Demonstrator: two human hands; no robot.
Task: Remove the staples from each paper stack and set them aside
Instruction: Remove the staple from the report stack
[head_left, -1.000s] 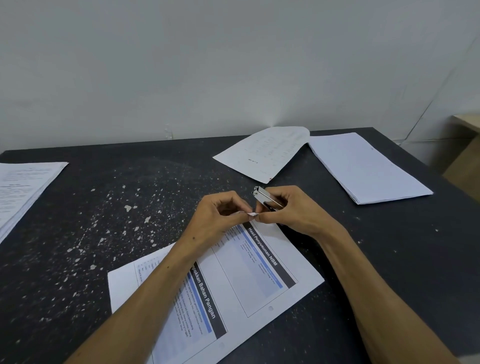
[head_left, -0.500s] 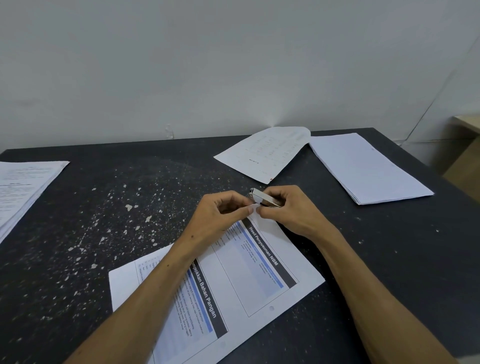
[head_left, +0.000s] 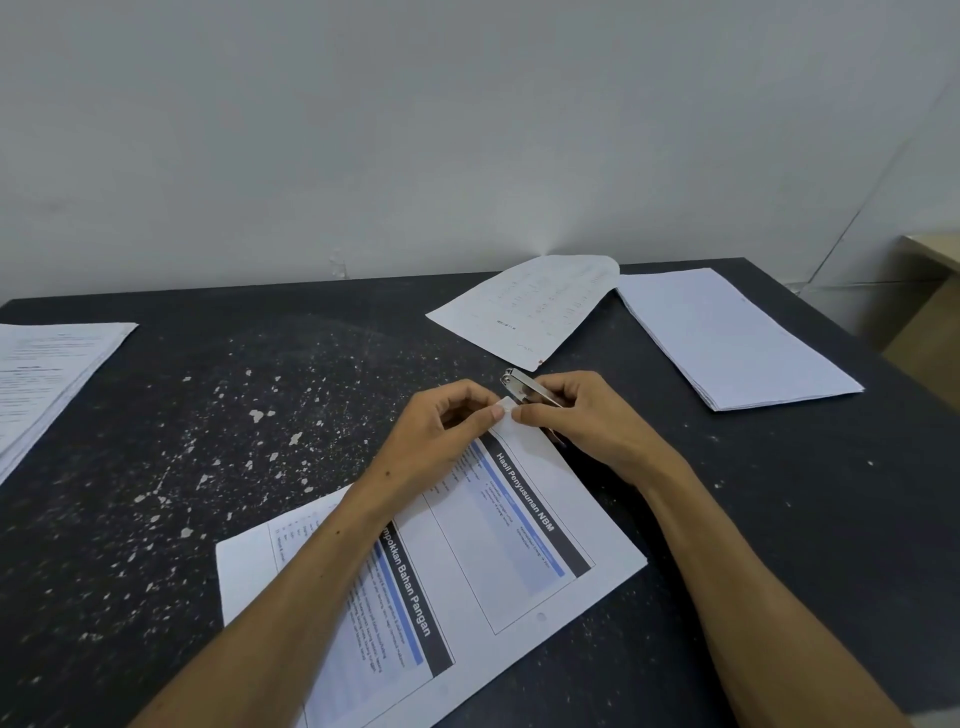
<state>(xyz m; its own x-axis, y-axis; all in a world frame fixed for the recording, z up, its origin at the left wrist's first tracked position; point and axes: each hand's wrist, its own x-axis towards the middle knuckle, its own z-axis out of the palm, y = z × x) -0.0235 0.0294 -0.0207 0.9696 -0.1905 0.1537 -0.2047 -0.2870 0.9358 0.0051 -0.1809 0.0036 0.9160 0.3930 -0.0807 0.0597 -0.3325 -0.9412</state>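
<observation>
Here, left hand (head_left: 441, 436) and right hand (head_left: 582, 421) both pinch far corner of printed stack (head_left: 498, 561); right fingers also grasp metal staple remover (head_left: 524, 387) just beyond that corner.

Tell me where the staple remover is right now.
In the head view, the staple remover is in the right hand, right of centre on the black table, at the printed stack's far corner.

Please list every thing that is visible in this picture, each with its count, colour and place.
printed paper stack: 1, white with blue and dark bands, table front centre
staple remover: 1, silver metal, in the right hand
loose sheet: 1, white, table back centre
plain paper stack: 1, white, table back right
text paper stack: 1, white, table left edge
table: 1, black with white specks
wall: 1, white, behind
left hand: 1, pinching the printed stack's corner
right hand: 1, holding the remover at that corner
</observation>
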